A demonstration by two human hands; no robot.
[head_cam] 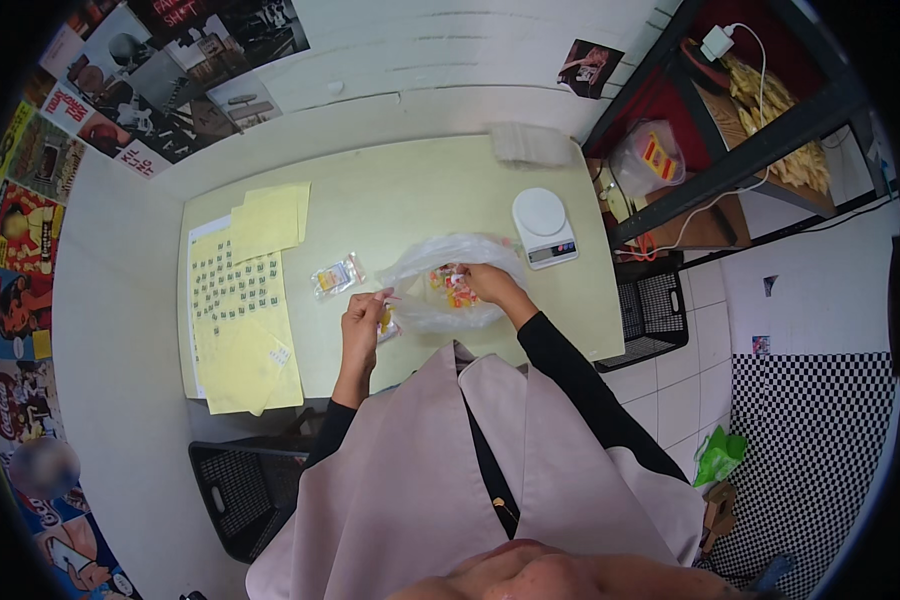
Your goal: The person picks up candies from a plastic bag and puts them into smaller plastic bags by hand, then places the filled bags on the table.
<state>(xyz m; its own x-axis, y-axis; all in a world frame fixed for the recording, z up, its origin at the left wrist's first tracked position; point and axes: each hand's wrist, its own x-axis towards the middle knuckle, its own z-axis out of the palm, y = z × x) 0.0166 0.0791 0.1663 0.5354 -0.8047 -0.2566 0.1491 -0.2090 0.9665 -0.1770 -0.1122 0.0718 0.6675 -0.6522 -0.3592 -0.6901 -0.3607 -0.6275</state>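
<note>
A large clear plastic bag lies open on the table in front of me, with small red, orange and yellow wrapped pieces, likely candies, inside. My right hand reaches into its mouth, its fingertips among the pieces; whether they grip one is hidden. At the bag's left edge, my left hand pinches a small clear pouch with a yellow printed label, partly covered by the fingers. Another such pouch lies flat just beyond the left hand.
A white digital kitchen scale stands right of the bag. Yellow sheets bearing rows of small stickers cover the table's left end. A folded cloth lies at the back. Black crates sit below, beside a shelf on the right.
</note>
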